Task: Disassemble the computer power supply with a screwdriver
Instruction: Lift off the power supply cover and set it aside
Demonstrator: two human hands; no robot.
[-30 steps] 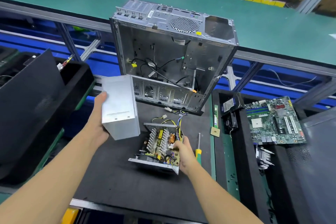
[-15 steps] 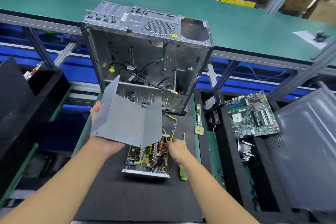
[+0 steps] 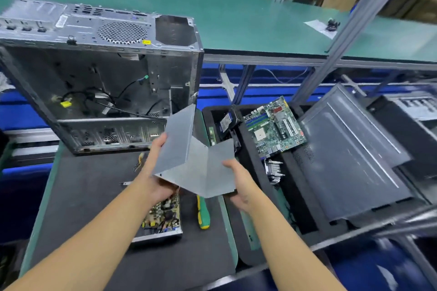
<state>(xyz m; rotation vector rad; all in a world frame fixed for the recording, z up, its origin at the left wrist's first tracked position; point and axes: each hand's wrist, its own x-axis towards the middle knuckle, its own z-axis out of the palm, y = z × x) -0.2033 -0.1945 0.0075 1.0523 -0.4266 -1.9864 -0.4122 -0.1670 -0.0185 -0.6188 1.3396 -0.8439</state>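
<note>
Power supply (image 3: 157,236): cover (image 3: 196,168) lifted clear, swung rightward; our right grip (image 3: 241,186) joins our left grip (image 3: 155,179) grasping it; board (image 3: 165,214) exposed.

Left hand (image 3: 151,165) and right hand (image 3: 241,184) grip the bent metal cover (image 3: 203,172).

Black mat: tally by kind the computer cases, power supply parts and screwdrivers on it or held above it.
Computer case: 1
Power supply parts: 2, the metal cover held by the left hand and right hand, and the circuit board tray
Screwdriver: 1
Total: 4
</note>
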